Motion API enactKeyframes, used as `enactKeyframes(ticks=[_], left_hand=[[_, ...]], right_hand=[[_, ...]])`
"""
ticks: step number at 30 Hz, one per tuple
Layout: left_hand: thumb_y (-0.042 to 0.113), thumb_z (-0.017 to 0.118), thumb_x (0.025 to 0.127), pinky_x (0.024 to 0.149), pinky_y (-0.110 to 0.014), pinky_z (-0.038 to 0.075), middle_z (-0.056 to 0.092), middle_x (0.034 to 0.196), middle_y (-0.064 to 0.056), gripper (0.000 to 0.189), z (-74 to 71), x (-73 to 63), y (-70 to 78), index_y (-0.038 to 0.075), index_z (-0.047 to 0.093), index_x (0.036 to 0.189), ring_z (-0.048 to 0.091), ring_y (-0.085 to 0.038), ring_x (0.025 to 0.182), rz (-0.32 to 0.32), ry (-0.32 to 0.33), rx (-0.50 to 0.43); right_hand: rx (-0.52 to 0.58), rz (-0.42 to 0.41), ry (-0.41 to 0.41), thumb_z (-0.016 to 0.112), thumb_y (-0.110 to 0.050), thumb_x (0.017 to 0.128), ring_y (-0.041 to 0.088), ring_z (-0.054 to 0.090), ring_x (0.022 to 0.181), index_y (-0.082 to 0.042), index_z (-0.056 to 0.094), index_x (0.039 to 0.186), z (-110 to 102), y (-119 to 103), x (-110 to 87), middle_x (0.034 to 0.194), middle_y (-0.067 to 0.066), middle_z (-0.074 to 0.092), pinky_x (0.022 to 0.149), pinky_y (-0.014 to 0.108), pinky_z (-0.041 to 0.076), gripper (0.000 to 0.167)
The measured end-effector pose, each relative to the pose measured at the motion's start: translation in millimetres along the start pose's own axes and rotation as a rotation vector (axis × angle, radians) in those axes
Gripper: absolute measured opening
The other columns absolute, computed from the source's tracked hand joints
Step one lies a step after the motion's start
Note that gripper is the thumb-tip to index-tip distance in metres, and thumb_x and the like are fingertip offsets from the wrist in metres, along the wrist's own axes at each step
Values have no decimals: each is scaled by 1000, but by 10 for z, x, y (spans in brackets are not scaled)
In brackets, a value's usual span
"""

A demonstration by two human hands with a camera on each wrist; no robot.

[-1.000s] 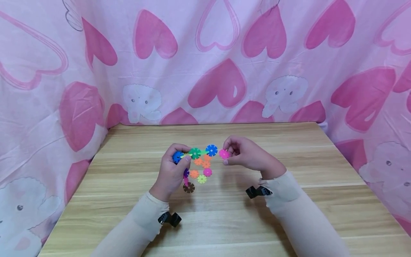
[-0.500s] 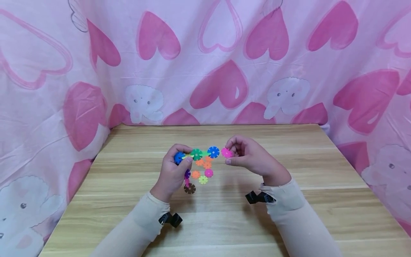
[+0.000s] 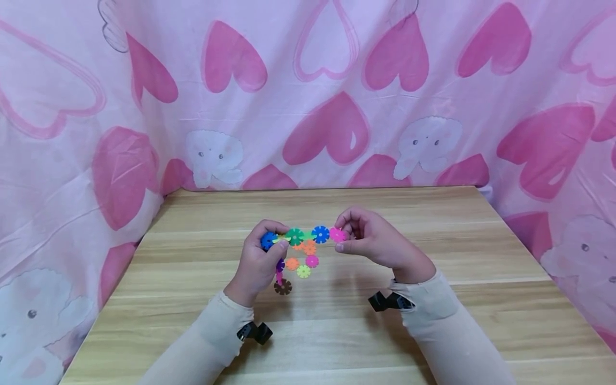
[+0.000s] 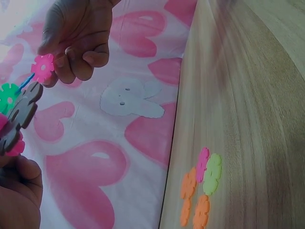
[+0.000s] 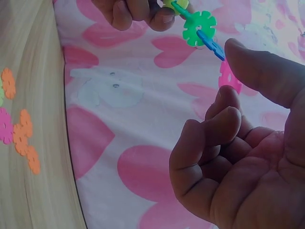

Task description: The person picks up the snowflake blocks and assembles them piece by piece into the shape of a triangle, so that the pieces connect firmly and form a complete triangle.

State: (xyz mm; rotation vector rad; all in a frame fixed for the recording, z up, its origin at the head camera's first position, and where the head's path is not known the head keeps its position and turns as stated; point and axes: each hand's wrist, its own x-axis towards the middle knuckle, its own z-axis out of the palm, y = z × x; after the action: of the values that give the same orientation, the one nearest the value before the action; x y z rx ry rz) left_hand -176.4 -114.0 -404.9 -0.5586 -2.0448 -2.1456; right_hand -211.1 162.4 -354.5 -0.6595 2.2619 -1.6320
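Note:
Held up over the table is a chain of slotted snowflake discs, with a green disc, a blue disc and a brown disc among them. My left hand grips the chain near its left end, thumb in front; its fingers hide part of it. From there a short branch hangs down to the brown disc. My right hand pinches a pink disc between thumb and fingertips. The pink disc's edge meets the blue disc at the chain's right end, also in the right wrist view.
Loose discs lie on the wooden table beyond the chain: several orange discs, a pink one and a yellow-green one. A pink heart-patterned curtain stands around the table's back and sides.
The gap between the pink disc and the blue disc has closed as my right hand brought the pink one leftward against it. My left hand keeps its grip on the chain.

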Motion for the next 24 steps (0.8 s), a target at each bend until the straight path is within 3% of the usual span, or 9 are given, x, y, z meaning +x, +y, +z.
enactKeyframes(ticks=[13,24], left_hand=[[1,57,100,58,-20,47,50,87,-3,21,-6,-6,-21,1,58,121,48,-10,68,54,-29,-4],[0,57,100,58,-20,46,50,84,-1,19,-8,-9,-42,0,57,120,47,-10,67,79,-39,12]], right_hand=[[0,22,16,80,-2,90,23,59,85,0,61,117,6,8,-7,94,12,60,69,26,57,33],[49,106,-3,82,-7,90,28,60,91,-2,64,118,-10,-3,-4,99,12,62,73,27,58,34]])
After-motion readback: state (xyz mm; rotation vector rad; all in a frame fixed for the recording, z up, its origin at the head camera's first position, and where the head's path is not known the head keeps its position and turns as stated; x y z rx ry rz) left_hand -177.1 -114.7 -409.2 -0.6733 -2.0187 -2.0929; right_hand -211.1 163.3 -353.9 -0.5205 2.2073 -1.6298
